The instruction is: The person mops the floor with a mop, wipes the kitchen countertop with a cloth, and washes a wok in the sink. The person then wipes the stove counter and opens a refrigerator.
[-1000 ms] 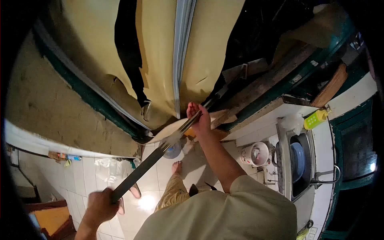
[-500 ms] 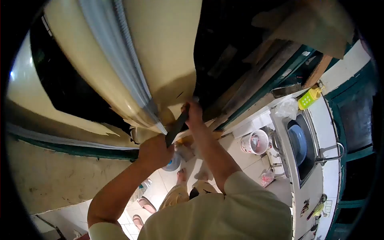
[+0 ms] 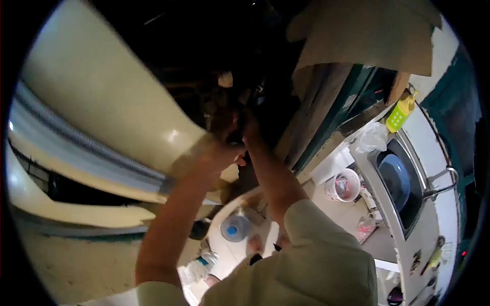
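Both arms reach forward into a dark opening beside a curved cream-coloured panel (image 3: 102, 81). My left hand (image 3: 222, 155) is closed near the panel's lower edge, its fingers bent. Just beyond it, my right hand (image 3: 246, 125) is in deep shadow, and its fingers can hardly be made out. Little of the long dark bar seen earlier can be told apart from the darkness between the hands. Left of the panel runs a grey ribbed strip (image 3: 87, 145).
At the right are a sink (image 3: 408, 224) with a blue basin (image 3: 394, 178), a yellow bottle (image 3: 400, 113), and a clear plastic bag (image 3: 371, 137). A white bucket (image 3: 343, 185) and a large water bottle (image 3: 236, 227) stand on the floor. Wooden boards (image 3: 319, 112) edge the opening.
My left hand has come up the bar towards my right hand, and both have moved into the dark opening. The cream panel and ribbed strip now lie further left in view.
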The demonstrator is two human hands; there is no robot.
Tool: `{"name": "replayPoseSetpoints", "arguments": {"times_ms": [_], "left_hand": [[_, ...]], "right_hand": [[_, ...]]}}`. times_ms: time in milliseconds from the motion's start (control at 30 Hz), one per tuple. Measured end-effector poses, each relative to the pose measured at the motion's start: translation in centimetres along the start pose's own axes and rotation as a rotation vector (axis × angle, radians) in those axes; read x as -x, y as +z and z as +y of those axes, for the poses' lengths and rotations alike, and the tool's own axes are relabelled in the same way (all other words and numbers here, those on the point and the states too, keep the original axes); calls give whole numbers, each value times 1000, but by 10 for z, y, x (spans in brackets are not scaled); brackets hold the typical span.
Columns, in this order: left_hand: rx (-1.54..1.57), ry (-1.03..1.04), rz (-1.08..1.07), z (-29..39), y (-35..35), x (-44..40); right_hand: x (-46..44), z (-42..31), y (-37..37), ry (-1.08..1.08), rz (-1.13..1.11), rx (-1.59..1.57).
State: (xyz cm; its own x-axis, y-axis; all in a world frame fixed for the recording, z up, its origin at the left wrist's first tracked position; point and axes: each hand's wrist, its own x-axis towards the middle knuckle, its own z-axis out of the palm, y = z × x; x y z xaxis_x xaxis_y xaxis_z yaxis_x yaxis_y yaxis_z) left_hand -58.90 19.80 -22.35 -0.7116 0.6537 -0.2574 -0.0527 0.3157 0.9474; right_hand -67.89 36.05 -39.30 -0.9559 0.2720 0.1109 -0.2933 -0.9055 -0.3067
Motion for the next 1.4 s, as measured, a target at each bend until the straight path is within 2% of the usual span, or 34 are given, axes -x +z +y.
{"name": "replayPoseSetpoints", "arguments": {"times_ms": [33,67,133,200,233,267,333,367,433,500,567,633,767,867,1033,1167,1367,1400], "left_hand": [[27,-24,-15,4,7,-16],[64,-54,-38,8,16,-29],[204,65,-74,16,21,-49],[458,50,-29,47,30,-62],[626,-20,33,83,35,-64],[605,110,-25,106,37,-73],[577,252,-101,141,42,-98],[564,287,-118,153,46,-115],[531,295,-125,166,49,-150],[501,272,-122,167,51,-183],[462,239,-117,163,53,-213],[431,212,-110,158,55,-236],[374,178,-86,150,58,-256],[343,164,-62,143,60,-262],[314,152,-26,132,57,-262],[293,138,-10,119,57,-252],[237,133,-18,100,41,-236],[216,140,-49,95,34,-235]], "right_hand": [[-4,-11,13,0,11,104],[25,-33,65,6,98,247],[53,-24,47,-222,54,437],[74,3,11,-233,81,489],[107,12,6,-80,82,437],[140,21,3,71,89,388],[234,-21,48,361,-195,693],[274,-29,31,410,-277,757],[319,-62,47,427,-202,654],[345,-97,36,448,-14,912],[389,-140,37,183,95,869],[425,-167,44,56,311,899],[492,-182,30,-86,567,802],[525,-182,32,-132,677,715],[537,-191,13,-151,707,626],[536,-203,0,-90,697,737],[538,-204,-33,29,736,675],[539,-204,-41,96,791,799]]}}
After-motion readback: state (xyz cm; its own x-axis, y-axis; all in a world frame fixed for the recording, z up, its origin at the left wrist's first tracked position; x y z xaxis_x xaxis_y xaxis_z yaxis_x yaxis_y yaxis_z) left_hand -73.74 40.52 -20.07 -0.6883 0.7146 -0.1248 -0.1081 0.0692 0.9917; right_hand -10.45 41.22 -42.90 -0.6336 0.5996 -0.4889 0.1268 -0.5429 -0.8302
